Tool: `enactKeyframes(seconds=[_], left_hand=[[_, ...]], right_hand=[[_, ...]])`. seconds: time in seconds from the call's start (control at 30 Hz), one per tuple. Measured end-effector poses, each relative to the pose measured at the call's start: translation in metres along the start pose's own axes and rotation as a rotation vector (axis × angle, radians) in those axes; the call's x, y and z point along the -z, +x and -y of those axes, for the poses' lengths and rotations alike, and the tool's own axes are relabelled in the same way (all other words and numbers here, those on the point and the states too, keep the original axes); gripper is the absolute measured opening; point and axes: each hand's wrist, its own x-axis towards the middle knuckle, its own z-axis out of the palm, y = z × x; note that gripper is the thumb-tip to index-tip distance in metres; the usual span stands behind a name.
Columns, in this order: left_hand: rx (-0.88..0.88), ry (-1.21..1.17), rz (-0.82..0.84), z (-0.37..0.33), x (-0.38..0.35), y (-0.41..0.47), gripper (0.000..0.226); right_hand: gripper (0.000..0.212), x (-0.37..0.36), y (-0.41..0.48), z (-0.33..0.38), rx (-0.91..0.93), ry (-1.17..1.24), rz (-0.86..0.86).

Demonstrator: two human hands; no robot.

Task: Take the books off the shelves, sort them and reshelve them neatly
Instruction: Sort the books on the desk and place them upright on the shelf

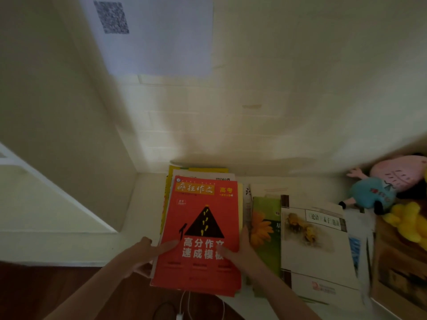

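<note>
a red book (203, 229) lies face up on top of a small stack on a white shelf (143, 204), in the corner by the wall. the left hand (145, 255) grips its left edge — thumb flat on the cover, fingers curled beneath. the right hand (240, 248) pinches the right edge, thumb on top. just beside lie a green book (265, 227) and a white book (316, 241) — plush toys (381, 188) sit far right.
</note>
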Motion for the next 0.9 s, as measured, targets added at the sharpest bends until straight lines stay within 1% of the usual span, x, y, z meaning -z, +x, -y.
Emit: enactKeyframes(seconds=[0.07, 0.17, 0.27, 0.33, 0.37, 0.43, 0.53, 0.57, 0.63, 0.67, 0.7, 0.73, 0.83, 0.87, 0.9], left_hand=[[-0.001, 0.066, -0.001, 0.000, -0.002, 0.001, 0.115], [0.006, 0.149, -0.067, 0.002, -0.006, 0.007, 0.093], [0.051, 0.204, -0.045, 0.004, -0.009, 0.010, 0.086], [0.054, 0.258, -0.033, 0.007, -0.012, 0.013, 0.073], [0.050, 0.265, -0.030, 0.007, -0.013, 0.014, 0.066], [0.056, 0.196, -0.006, 0.006, -0.014, 0.012, 0.057], [0.093, 0.128, 0.058, 0.004, -0.014, 0.007, 0.055], [0.109, 0.134, 0.079, 0.004, -0.014, 0.006, 0.059], [0.109, 0.140, 0.109, 0.005, -0.014, 0.006, 0.075], [0.076, 0.132, 0.117, 0.003, -0.015, 0.002, 0.080], [0.058, 0.143, 0.131, 0.001, -0.015, -0.003, 0.082], [0.036, 0.153, 0.130, 0.000, -0.015, -0.005, 0.092], [0.057, 0.155, 0.074, 0.002, -0.010, -0.011, 0.154], [0.048, 0.155, 0.052, 0.004, -0.009, -0.010, 0.170], [0.051, 0.153, 0.034, 0.004, -0.008, -0.012, 0.178]], right_hand=[[0.086, 0.000, -0.001, 0.000, 0.009, -0.020, -0.011], [0.083, -0.002, -0.001, -0.001, 0.006, -0.047, -0.037], [0.086, -0.004, -0.001, 0.001, -0.013, -0.084, -0.064], [0.085, -0.007, -0.002, 0.002, -0.018, -0.096, -0.067], [0.085, -0.007, -0.002, 0.001, -0.029, -0.084, -0.068], [0.087, -0.009, -0.002, 0.001, -0.061, -0.067, -0.072], [0.098, -0.010, -0.002, 0.001, -0.101, -0.065, -0.066], [0.104, -0.010, -0.001, 0.001, -0.124, -0.068, -0.057], [0.125, -0.010, 0.001, -0.001, -0.150, -0.075, -0.057], [0.135, -0.008, 0.004, -0.004, -0.156, -0.079, -0.053], [0.140, -0.007, 0.007, -0.008, -0.162, -0.083, -0.046], [0.143, -0.006, 0.012, -0.016, -0.164, -0.089, -0.045], [0.141, -0.007, 0.008, -0.015, -0.172, -0.104, -0.062], [0.139, -0.008, 0.004, -0.010, -0.158, -0.105, -0.066], [0.139, -0.010, -0.001, -0.006, -0.152, -0.114, -0.064]])
